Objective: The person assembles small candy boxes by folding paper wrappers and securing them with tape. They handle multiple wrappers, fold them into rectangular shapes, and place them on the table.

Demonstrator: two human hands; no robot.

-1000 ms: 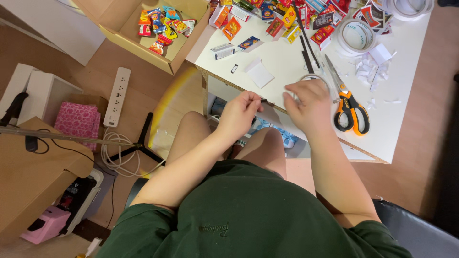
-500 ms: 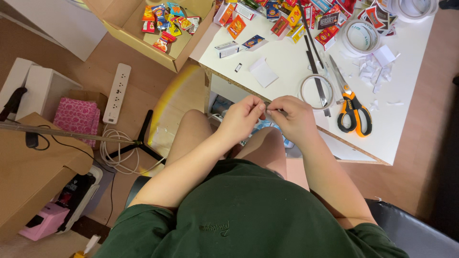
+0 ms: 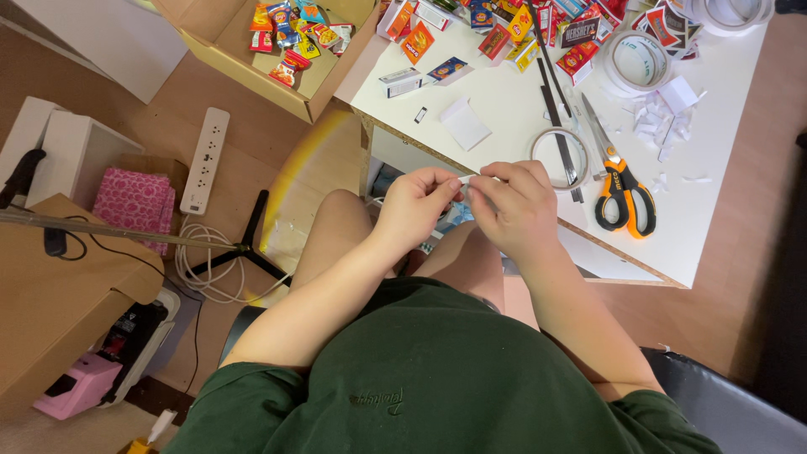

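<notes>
Just off the near edge of the white worktop (image 3: pixel 521 118), the left hand (image 3: pixel 416 202) and right hand (image 3: pixel 513 206) pinch a small white paper strip (image 3: pixel 467 179) between them, its long axis running hand to hand, above the lap.

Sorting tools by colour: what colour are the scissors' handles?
Orange and black scissors, seen in the head view.

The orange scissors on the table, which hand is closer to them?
Right. The right hand is just left of the scissors, beside the tape ring; the left hand is farther off, beyond it.
</notes>
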